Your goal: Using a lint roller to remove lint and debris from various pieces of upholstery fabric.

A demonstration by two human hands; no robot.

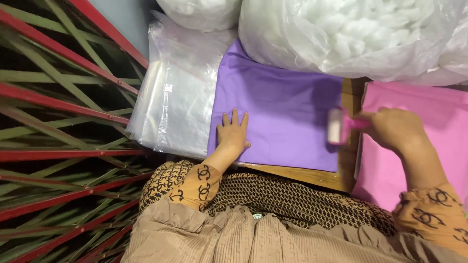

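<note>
A flat purple cloth [287,112] lies on a wooden board [347,168] in front of me. My left hand [233,132] rests flat on the cloth's near left part, fingers spread, holding nothing. My right hand [392,127] grips the pink handle of a lint roller [337,126], whose white roll sits at the cloth's right edge and is blurred. A pink cloth [414,104] lies under my right hand, to the right of the board.
A stack of clear plastic bags [178,97] lies left of the purple cloth. Big transparent sacks of white stuffing [351,34] crowd the far side. A red and green metal frame [63,126] fills the left.
</note>
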